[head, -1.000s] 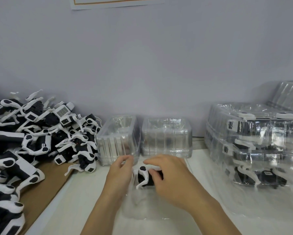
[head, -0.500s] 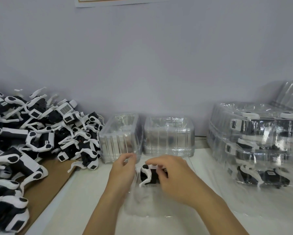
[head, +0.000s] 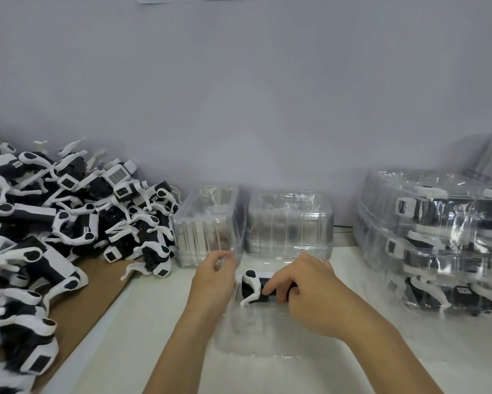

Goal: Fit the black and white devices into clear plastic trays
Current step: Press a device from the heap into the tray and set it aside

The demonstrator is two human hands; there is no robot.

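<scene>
A black and white device (head: 253, 288) lies in the far end of a clear plastic tray (head: 247, 334) on the white table in front of me. My right hand (head: 304, 291) holds the device from the right, fingers curled over its black body. My left hand (head: 213, 282) grips the tray's left rim, fingers bent over the edge. A big heap of loose black and white devices (head: 68, 223) fills the left side.
Two stacks of empty clear trays (head: 210, 223) (head: 289, 223) stand against the wall behind my hands. Filled trays (head: 438, 231) are piled at the right. Brown cardboard (head: 91, 297) lies under the heap on the left.
My right hand has slid a little to the right along the device, showing more of its white arm. The left hand stays on the tray rim. The view shifted slightly.
</scene>
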